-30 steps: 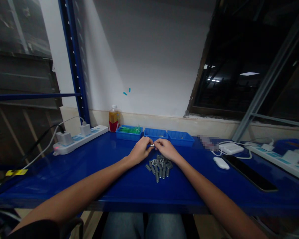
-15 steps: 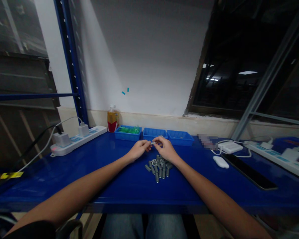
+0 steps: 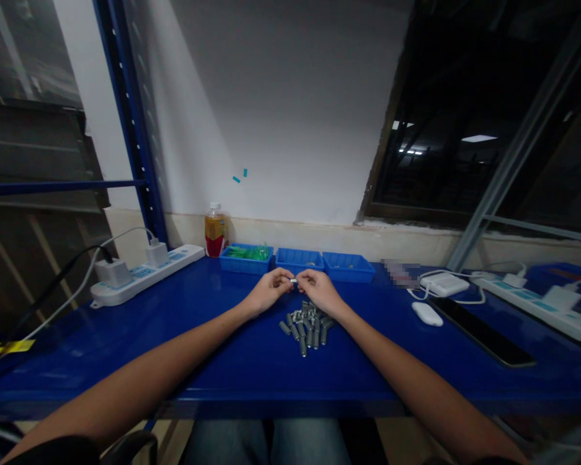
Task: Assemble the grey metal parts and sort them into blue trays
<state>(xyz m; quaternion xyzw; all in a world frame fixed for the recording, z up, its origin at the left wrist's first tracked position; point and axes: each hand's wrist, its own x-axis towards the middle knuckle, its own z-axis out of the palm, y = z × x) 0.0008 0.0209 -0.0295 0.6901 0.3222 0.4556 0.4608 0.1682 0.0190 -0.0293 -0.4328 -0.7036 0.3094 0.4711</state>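
— While the left hand [image 3: 267,294] and the right hand [image 3: 320,290] meet over the blue table [image 3: 174,336], what sits between them?
— A tiny silver piece [image 3: 294,281]. Both hands pinch it with closed fingers, one on each end.
— Where is it?
— Up off the table, just behind the pile of grey metal pieces [image 3: 307,324] and in front of the blue trays [image 3: 299,259].
— What step does it look like?
— Fitting or twisting the little piece, I think. Any next move needs a steady, firm pinch, or it may slip into the pile.
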